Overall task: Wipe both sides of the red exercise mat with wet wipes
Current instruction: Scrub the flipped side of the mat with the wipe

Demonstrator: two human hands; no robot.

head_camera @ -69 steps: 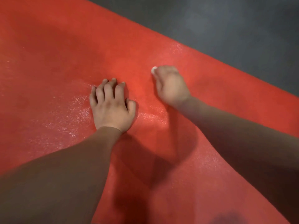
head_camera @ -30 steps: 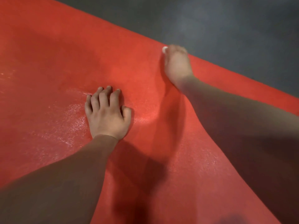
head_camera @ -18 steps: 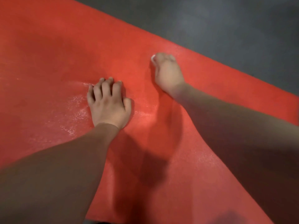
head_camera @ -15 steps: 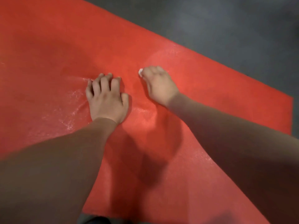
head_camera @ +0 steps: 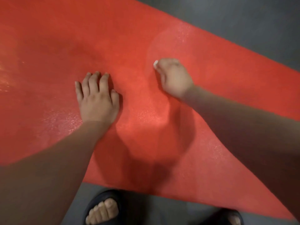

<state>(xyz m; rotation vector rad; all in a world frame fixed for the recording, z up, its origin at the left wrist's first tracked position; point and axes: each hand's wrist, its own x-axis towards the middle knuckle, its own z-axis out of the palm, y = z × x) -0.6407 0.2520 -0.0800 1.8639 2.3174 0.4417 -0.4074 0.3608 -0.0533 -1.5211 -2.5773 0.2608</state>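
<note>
Dim, softly blurred, shadowed foreground

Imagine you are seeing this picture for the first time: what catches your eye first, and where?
The bright red mat fills most of the view, spread on a grey floor. On it, the left hand presses flat at centre, while the right hand beside it grips a white wipe. Toes in a dark sandal show at the bottom edge.

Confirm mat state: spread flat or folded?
Spread flat: the red exercise mat lies on the grey floor, both long edges straight, no fold or roll in view. Ends out of frame.
</note>
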